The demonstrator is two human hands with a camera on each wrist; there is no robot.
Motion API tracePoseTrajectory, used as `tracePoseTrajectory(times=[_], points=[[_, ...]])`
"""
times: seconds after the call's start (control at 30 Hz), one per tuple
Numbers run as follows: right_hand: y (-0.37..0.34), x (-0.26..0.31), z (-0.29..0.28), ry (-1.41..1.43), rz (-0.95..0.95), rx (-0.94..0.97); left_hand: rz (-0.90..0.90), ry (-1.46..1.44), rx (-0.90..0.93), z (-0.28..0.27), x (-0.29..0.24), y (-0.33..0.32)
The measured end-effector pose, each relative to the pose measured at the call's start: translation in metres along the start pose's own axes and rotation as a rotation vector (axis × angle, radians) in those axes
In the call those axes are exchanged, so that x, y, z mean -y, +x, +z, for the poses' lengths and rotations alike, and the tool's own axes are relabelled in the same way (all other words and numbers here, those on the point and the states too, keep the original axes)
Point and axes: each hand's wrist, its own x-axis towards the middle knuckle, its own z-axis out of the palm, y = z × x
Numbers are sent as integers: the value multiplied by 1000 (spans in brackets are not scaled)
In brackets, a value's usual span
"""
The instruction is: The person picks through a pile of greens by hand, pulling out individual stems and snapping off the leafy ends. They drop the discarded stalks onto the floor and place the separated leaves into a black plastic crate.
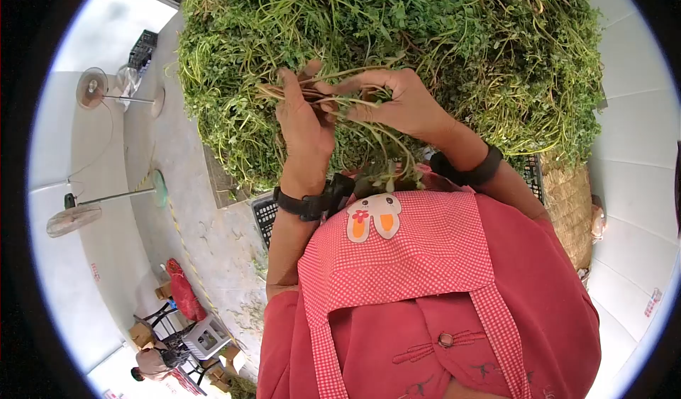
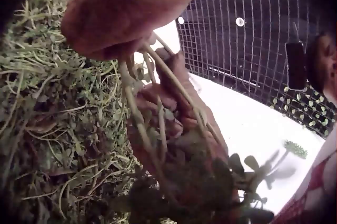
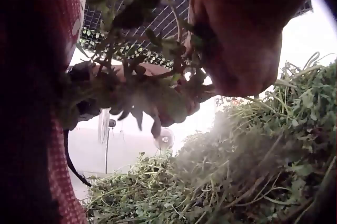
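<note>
My left hand (image 1: 306,126) grips a small bundle of thin stems (image 1: 268,91) between thumb and fingers, their cut-looking ends sticking out on its left. Close beside it, my right hand (image 1: 401,104) pinches long leafy stems, purslane-like (image 1: 386,142), which droop toward the apron. Seen from the left wrist, pale stems (image 2: 174,79) run down from under the left thumb (image 2: 131,16), with the right hand (image 2: 202,111) behind them. Small rounded leaves (image 3: 171,103) hang between both hands in the right wrist view, where the right hand (image 3: 237,45) is dark and close.
A large heap of the same greens (image 1: 397,23) rises just beyond the hands. Black crates (image 1: 264,218) and a woven straw side (image 1: 567,200) show below it. Standing fans (image 1: 92,88) are on the left; another person (image 1: 150,362) is bent over at lower left.
</note>
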Motion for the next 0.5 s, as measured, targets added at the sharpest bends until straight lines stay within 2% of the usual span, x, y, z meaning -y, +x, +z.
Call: tracePoseTrajectory(times=[0.03,0.07,0.1,0.13,0.17,0.23,0.27,0.3,0.37,0.4,0.5], points=[[1,0,0,-57,84,22,2,31,-2,2,2,-2],[2,-1,0,-58,85,25,2,63,-6,1,2,-3],[2,-3,-2,-180,58,11,2,61,-8,-2,2,-2],[3,-5,-4,-302,32,-3,-27,-1,-6,-8,1,1],[2,-7,-8,-302,35,-1,-58,-63,-2,-14,-1,4],[-1,-7,-18,-168,108,-110,-11,-25,-19,-20,-6,7],[-5,-2,-24,0,233,-109,1,-41,-43,-18,-9,5],[-10,-3,-28,-2,237,-109,12,-55,-68,-18,-11,3],[-18,-8,-33,514,480,15,27,-41,-59,-22,-6,8],[-23,-8,-30,538,528,-9,28,-30,-62,-21,-3,8],[-29,-15,-26,561,501,-41,10,-19,-61,-19,-1,9]])
